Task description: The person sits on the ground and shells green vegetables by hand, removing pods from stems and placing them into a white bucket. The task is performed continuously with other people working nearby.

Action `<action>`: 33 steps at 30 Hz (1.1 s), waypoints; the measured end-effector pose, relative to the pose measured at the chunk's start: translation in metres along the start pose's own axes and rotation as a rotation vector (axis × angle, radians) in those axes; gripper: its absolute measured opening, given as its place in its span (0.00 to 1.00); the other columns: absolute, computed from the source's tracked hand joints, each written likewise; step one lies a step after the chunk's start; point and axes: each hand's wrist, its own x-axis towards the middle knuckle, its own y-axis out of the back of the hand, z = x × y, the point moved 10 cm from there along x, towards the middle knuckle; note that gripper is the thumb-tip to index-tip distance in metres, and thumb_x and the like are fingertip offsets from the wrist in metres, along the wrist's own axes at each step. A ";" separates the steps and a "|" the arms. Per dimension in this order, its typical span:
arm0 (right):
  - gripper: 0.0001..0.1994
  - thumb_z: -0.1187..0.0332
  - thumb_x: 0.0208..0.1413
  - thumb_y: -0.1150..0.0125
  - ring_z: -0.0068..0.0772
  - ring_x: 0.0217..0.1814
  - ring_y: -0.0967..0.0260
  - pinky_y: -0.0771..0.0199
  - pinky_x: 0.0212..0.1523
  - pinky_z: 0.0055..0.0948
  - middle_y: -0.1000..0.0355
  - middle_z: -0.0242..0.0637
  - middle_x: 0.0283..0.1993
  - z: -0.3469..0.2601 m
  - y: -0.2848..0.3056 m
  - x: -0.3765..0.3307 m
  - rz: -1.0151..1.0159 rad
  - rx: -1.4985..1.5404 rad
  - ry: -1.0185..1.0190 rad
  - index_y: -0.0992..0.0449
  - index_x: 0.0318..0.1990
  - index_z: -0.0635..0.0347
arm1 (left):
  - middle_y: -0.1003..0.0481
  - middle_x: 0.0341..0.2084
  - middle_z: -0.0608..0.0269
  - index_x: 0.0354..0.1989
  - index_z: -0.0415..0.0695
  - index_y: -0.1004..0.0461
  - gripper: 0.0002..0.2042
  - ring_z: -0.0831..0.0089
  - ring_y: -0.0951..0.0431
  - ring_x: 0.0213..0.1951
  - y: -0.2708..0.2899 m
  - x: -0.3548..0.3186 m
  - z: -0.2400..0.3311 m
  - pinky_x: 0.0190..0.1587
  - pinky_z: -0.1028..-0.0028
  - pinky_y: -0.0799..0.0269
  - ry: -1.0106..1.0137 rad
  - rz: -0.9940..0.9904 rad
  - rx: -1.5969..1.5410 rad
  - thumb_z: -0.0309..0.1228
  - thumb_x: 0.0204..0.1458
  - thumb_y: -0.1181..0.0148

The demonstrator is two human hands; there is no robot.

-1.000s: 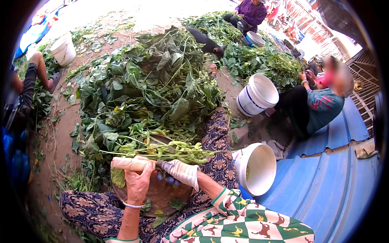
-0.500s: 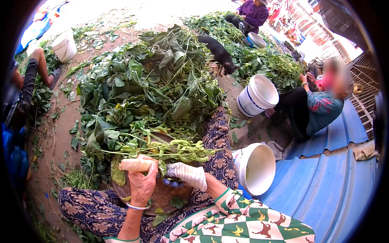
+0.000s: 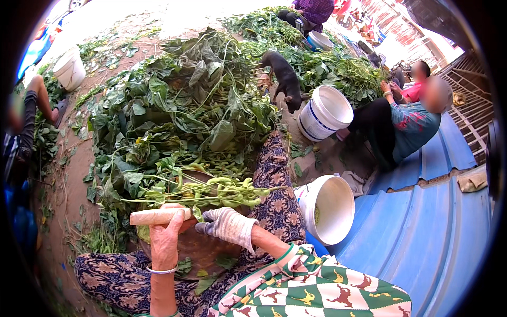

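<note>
A green stalk of bean pods [image 3: 229,196] lies crosswise in front of me, its bare stems held in my closed left hand [image 3: 166,240]. A pale tan wrap [image 3: 158,215], apparently round a finger, runs along the top of that hand. My right hand [image 3: 229,227] wears a white knit glove with greyish fingertips. Its fingers are closed at the lower end of a green bean pod [image 3: 197,213], close beside the left hand; the fingertips are partly hidden. Beneath both hands is a round brown board or basin [image 3: 208,253] with a few loose leaves on it.
A large heap of leafy bean plants [image 3: 179,105] rises ahead. White buckets stand at right [image 3: 335,211], farther ahead [image 3: 325,113] and far left [image 3: 69,68]. A black dog [image 3: 285,79] is beside the heap. People sit around; blue corrugated sheeting [image 3: 406,232] covers the right.
The view has shifted slightly. My gloved fingers have closed further around the pod, and my left hand with its wrap has shifted left. The dog's head has moved near the far bucket.
</note>
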 end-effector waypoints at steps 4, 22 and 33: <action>0.08 0.66 0.51 0.38 0.21 0.24 0.40 0.35 0.27 0.26 0.30 0.31 0.22 -0.007 0.006 -0.003 0.046 0.007 -0.002 0.25 0.33 0.60 | 0.25 0.31 0.65 0.40 0.45 0.30 0.08 0.71 0.22 0.32 0.007 0.000 -0.015 0.35 0.75 0.26 0.109 0.020 -0.060 0.31 0.53 0.43; 0.10 0.64 0.54 0.42 0.15 0.22 0.44 0.39 0.22 0.19 0.34 0.25 0.20 -0.002 0.013 -0.009 0.099 -0.017 -0.141 0.26 0.35 0.63 | 0.27 0.25 0.69 0.31 0.39 0.27 0.03 0.82 0.28 0.30 0.000 -0.003 0.004 0.36 0.81 0.31 -0.116 0.011 0.129 0.25 0.51 0.43; 0.19 0.51 0.59 0.54 0.10 0.16 0.46 0.47 0.16 0.11 0.36 0.20 0.20 -0.009 0.003 -0.026 -0.061 0.877 -0.167 0.25 0.36 0.58 | 0.27 0.28 0.69 0.33 0.40 0.27 0.04 0.81 0.26 0.33 -0.004 0.003 0.002 0.37 0.79 0.29 -0.122 -0.018 0.008 0.26 0.52 0.43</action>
